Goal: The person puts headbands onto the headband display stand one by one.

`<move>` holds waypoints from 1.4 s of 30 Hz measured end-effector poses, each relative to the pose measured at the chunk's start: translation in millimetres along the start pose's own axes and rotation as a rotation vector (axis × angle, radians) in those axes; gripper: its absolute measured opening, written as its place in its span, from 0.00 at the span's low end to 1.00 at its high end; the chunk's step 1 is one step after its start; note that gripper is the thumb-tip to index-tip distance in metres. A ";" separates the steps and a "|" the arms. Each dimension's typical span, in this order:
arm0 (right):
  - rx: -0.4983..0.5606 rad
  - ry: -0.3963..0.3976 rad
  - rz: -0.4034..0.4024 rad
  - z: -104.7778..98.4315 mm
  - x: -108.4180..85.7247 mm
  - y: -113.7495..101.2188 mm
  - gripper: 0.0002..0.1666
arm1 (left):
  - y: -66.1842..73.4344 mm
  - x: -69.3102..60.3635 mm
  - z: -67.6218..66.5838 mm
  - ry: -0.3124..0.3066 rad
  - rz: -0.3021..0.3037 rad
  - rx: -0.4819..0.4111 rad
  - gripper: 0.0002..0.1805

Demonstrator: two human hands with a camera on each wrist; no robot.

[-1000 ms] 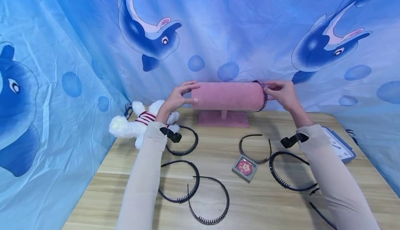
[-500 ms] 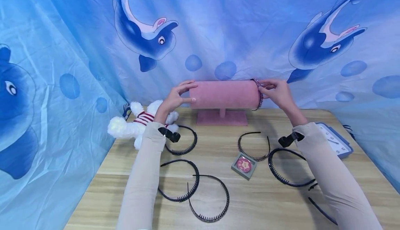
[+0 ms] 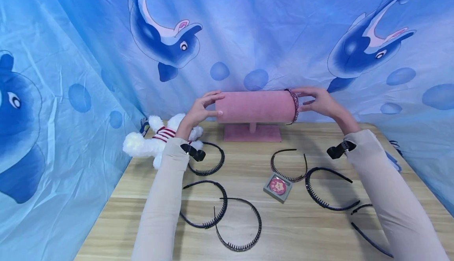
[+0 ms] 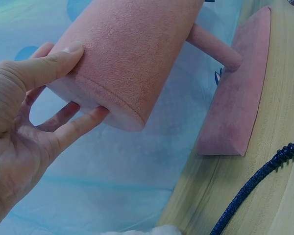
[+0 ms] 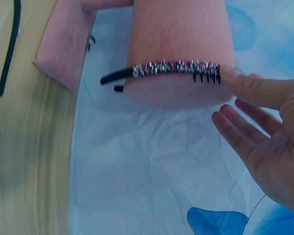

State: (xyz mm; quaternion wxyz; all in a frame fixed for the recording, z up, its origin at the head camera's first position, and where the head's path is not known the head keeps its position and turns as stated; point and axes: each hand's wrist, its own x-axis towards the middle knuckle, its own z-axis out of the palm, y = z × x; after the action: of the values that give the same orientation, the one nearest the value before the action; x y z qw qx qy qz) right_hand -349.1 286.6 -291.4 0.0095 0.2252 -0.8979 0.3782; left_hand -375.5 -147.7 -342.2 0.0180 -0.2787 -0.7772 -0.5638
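Hugging the right end of the pink roll [image 3: 253, 106] near upper middle, one sparkly band [image 3: 296, 102] looks done, touched by the right hand [image 3: 317, 101], fingers spread, while the left hand [image 3: 198, 110] grips the roll's other end and more bands [image 3: 259, 222] lie left over below.

A pink, plush-covered display stand [image 3: 253, 107] — a horizontal cylinder on a post with a flat rectangular base — stands upright, its left end gripped by the left hand [image 3: 200, 111]. Around its right end sits a black toothed headband [image 5: 174, 67], crusted with silver and pink glitter — bare tips projecting underneath, right hand [image 3: 320, 101] touching it.
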 end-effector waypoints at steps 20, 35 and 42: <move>-0.015 0.003 -0.100 7.3 13.6 9.1 0.41 | -8.3 1.0 0.9 0.019 0.007 0.013 0.33; -0.047 0.011 -0.139 19.0 24.6 1.4 0.40 | -9.1 1.2 -0.8 0.033 0.001 0.016 0.33; 0.003 0.012 -0.229 30.7 31.5 -3.5 0.39 | -8.9 1.1 -0.1 0.027 -0.009 0.026 0.33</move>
State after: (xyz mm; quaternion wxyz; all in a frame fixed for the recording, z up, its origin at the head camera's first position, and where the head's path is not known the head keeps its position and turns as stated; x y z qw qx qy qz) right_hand -371.2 251.0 -305.1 0.0577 0.3241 -0.8656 0.3773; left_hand -380.5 -149.3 -349.5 0.0296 -0.2676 -0.7854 -0.5573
